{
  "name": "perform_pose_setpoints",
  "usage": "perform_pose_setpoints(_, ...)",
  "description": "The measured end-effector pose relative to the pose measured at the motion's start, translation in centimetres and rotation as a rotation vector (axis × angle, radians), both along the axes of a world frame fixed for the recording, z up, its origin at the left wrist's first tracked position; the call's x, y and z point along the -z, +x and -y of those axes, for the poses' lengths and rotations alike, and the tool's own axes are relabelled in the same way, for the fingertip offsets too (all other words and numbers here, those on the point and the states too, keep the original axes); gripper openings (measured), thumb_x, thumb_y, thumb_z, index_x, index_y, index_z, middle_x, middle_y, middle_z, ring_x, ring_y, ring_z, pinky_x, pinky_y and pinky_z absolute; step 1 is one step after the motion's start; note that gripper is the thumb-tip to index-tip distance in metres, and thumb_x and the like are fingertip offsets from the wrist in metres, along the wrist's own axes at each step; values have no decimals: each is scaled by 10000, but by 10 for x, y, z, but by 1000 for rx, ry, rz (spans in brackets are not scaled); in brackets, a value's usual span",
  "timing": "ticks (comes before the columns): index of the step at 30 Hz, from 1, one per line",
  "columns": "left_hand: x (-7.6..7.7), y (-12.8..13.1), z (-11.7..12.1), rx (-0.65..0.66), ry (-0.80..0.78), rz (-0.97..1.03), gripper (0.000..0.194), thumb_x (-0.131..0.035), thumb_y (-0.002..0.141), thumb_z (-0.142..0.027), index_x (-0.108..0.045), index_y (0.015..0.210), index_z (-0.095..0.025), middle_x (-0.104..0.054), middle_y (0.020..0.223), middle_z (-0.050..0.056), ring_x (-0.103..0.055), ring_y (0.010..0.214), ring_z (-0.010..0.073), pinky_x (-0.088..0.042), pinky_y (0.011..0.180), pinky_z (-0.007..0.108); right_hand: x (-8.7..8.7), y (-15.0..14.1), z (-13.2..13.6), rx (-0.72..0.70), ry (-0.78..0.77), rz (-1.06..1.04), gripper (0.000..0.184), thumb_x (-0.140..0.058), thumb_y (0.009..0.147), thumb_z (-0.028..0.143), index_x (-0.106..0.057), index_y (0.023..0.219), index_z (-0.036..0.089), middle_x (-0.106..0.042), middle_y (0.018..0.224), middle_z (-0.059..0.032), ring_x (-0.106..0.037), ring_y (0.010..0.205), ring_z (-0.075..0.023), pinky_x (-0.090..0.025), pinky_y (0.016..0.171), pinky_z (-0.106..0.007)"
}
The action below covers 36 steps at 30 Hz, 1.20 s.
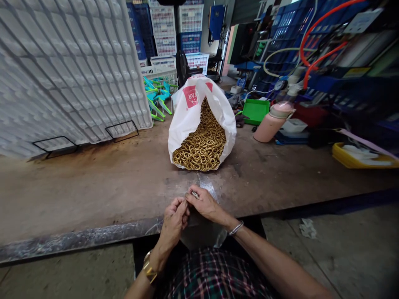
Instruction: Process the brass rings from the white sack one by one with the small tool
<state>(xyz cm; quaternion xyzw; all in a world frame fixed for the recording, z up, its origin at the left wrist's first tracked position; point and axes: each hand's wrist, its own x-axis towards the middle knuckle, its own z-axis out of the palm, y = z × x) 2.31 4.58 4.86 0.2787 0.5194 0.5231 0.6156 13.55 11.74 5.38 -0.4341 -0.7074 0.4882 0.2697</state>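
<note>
My left hand [176, 216] and my right hand [205, 204] meet fingertip to fingertip over the table's front edge. The left fingers are curled in a pinch, and whatever lies between them is hidden. A small pale, shiny piece [195, 194] shows between the thumb and forefinger of my right hand; it is too small to name. Beyond both hands, a white plastic bag [222, 110] with red print lies open toward me. Many brass-coloured rings [202, 147] fill its mouth. Below the hands, a greyish translucent sheet or bag [202, 234] rests near my lap, partly covered.
Ribbed white trays [71, 62] stand at the left behind black wire stands [121, 131]. Turquoise-green pieces [158, 97] lie behind the bag. At the right are a green tray [256, 111], a pink bottle [271, 122] and a yellow tray [364, 160]. Crates [163, 25] are stacked behind.
</note>
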Motion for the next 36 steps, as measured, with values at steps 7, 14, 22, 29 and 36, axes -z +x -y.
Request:
perform_pose_setpoints(7,-3,-1,0,-3,15,64,295,-588,741,-446,-471,728,-176,-448,564,-65,-290,387,26,-201,364,157,2,0,0,-36,-65,-79,149,-455,799,274,-474,687,179,-434,555,69,-367,530,-74,-291,523,-186)
perform_pose_setpoints(14,-4,-1,1,-18,4,95,285,-602,734,-426,-492,753,-163,-452,551,-65,-297,393,24,-204,368,154,3,-1,-1,-52,-86,-90,185,-392,831,263,-488,702,173,-529,587,37,-456,541,-82,-337,543,-188)
perform_pose_setpoints(22,2,-2,0,-86,7,75,310,-610,724,-444,-452,756,-180,-481,566,-65,-328,404,29,-224,360,136,3,7,6,-215,303,443,196,-428,742,143,-562,880,175,-601,691,-27,-510,621,-132,-284,574,-225)
perform_pose_setpoints(29,6,-1,0,-85,9,30,320,-599,728,-464,-449,778,-186,-483,566,-63,-332,400,35,-239,353,138,-2,6,8,-271,350,596,260,-403,740,150,-551,952,174,-638,758,-51,-536,632,-148,-262,569,-243)
perform_pose_setpoints(36,13,-4,1,-56,69,-34,281,-543,779,-455,-443,770,-192,-416,514,-78,-303,390,45,-251,357,151,-1,6,6,-296,348,617,277,-398,741,145,-546,975,171,-645,788,-57,-562,676,-159,-287,587,-240)
